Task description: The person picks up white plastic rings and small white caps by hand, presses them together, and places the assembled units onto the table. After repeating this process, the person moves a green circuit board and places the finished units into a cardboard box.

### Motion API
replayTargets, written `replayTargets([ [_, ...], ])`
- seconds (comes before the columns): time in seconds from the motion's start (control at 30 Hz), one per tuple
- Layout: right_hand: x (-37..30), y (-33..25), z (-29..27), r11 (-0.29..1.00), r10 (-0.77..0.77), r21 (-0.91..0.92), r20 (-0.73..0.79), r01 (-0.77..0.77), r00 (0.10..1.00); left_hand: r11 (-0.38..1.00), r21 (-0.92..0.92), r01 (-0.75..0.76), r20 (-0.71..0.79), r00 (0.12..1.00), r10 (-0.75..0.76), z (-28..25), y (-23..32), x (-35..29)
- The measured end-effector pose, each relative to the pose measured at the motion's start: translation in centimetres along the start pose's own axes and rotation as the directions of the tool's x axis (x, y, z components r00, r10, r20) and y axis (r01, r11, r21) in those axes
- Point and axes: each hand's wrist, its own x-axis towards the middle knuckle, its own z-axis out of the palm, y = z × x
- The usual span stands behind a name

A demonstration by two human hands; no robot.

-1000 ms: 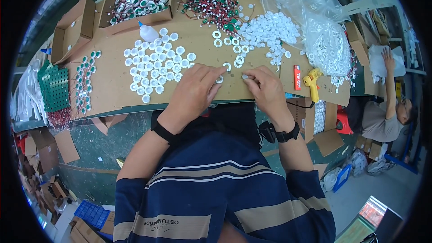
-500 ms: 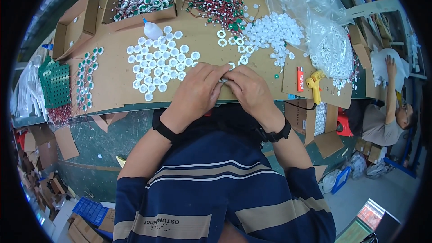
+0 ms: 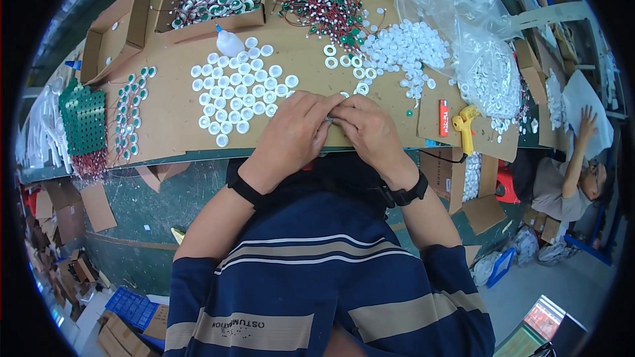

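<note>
My left hand [image 3: 297, 129] and my right hand [image 3: 372, 131] meet over the front edge of the table, fingertips pinched together. Between them a small pale piece [image 3: 329, 119] just shows; the fingers hide most of it, so its kind cannot be told. White plastic rings [image 3: 360, 73] lie just beyond the fingertips. To the left of my left hand, many round white cups [image 3: 235, 91] are spread out in loose rows. A heap of small white caps [image 3: 403, 49] sits beyond my right hand.
Far back are a carton [image 3: 211, 26] of finished-looking discs and a pile of red-wired green boards [image 3: 321, 6]. A white squeeze bottle [image 3: 229, 44] stands behind the cups. At right lie a yellow glue gun [image 3: 465, 125], a red box [image 3: 443, 118] and bagged rings [image 3: 489, 82]. Another person's hand [image 3: 587, 122] is far right.
Both hands keep their pinch at nearly the same spot. The view has shifted slightly. At far right, the other person's hand has moved lower beside a white sheet.
</note>
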Motion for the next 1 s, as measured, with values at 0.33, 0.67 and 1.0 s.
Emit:
replayTargets([
  [0.33,0.1,0.6,0.2,0.991,0.094,0.095,0.024,-0.096,0.995,1.000,0.007,0.005,-0.001,1.000,-0.005,0.1,-0.1,0.1],
  [0.67,0.4,1.1,0.2,0.991,0.074,0.110,0.047,-0.079,0.996,0.999,0.025,0.029,0.003,1.000,-0.029,0.0,0.0,0.0],
  [1.0,0.0,0.5,-0.3,0.999,-0.032,-0.027,-0.036,0.032,0.999,0.998,0.054,0.017,-0.022,1.000,-0.016,0.2,-0.1,-0.1],
])
